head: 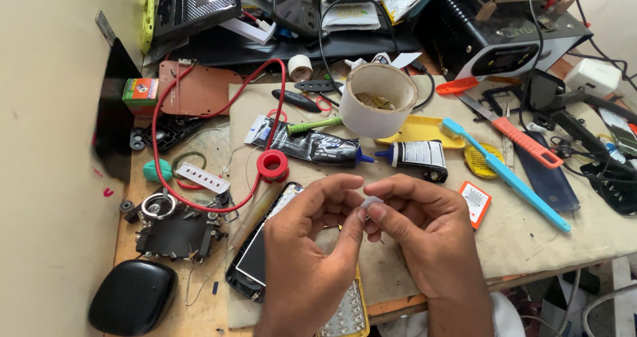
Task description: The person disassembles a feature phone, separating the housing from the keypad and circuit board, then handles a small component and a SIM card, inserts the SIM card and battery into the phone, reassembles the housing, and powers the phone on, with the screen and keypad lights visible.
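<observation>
Both hands, left hand point(302, 234) and right hand point(424, 227), pinch a tiny pale piece point(370, 202) together; a slip could drop it among the clutter around the opened phone point(255, 254) just below.

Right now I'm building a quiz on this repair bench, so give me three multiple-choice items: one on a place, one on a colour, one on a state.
1. Where does the wide roll of tape stand?
A. Beyond the two glue tubes
B. On the black pouch at the near left
C. Under the hands

2. What colour is the toothbrush?
A. Red
B. Light blue
C. Green

3. What are the left hand and right hand doing?
A. Lying flat and apart
B. Gripping the red wire
C. Pinching a small pale bit between their fingertips

Answers:
1 A, it stands farther from the hands than the black glue tubes.
2 B, its handle and head are light blue.
3 C, the fingertips of both hands meet around the bit.
</observation>
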{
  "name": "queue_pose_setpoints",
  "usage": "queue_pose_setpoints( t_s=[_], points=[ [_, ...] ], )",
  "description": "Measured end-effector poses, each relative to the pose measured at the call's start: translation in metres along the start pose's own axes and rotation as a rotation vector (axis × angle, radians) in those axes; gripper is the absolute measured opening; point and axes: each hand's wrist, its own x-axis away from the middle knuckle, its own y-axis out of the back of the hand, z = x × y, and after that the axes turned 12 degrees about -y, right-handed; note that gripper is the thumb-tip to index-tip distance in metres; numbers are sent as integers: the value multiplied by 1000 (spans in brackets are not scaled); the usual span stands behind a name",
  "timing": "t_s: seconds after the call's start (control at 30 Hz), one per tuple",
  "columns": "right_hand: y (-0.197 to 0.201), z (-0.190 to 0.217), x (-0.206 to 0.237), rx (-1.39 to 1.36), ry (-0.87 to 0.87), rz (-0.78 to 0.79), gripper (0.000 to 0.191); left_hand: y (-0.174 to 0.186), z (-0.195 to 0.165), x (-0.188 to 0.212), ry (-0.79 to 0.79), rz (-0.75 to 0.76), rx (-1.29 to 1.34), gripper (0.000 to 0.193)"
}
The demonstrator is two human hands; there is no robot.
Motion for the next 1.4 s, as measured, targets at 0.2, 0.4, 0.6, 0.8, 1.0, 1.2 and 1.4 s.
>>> queue_pose_setpoints(
  t_s=[0.2,0.4,0.6,0.8,1.0,1.2,1.4],
  points=[
    [1,0,0,-1,3,27,23,-1,1,0,13,-27,99,32],
    [-2,2,2,-23,67,13,19,0,-2,-1,82,-13,102,31],
    [-3,5,3,-31,70,45,20,0,-3,-2,1,8,116,40],
    [-1,4,4,-127,94,118,29,1,-5,2,-93,94,-15,46],
    [2,3,4,-217,83,154,30,-2,-4,3,-126,89,-39,38],
    [2,3,3,-266,122,175,28,-2,-2,3,-99,93,-11,37],
    [-1,4,3,-245,90,178,28,-3,-1,2,-71,72,-59,42]
  ],
)
